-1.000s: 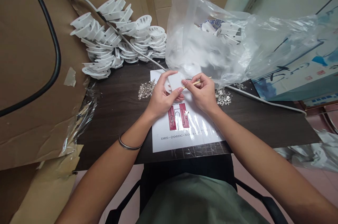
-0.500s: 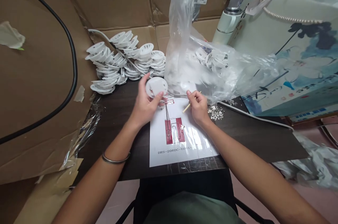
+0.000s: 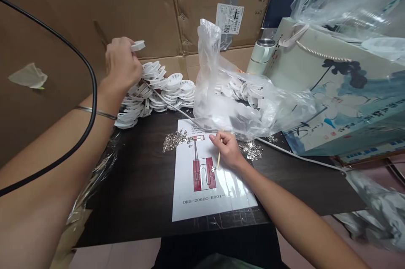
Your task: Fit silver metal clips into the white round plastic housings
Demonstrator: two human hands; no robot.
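Moved: left hand [image 3: 122, 64] is lifting white disc [image 3: 138, 45] above the pile [image 3: 158, 87].
Right hand [image 3: 228, 148]: is pinching stick [image 3: 218, 160], upright on sheet [image 3: 209, 176].

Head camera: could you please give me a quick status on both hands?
Left hand raised, gripping white plastic disc above disc pile. Right hand pinching thin stick over printed sheet. Black cable crosses left forearm.

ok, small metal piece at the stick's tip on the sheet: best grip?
The metal piece lies flat on the laminated sheet, tiny and thin. Pinch its edges from directly above with fingertips; the right hand already holds the stick touching it, so approach from its open left side.
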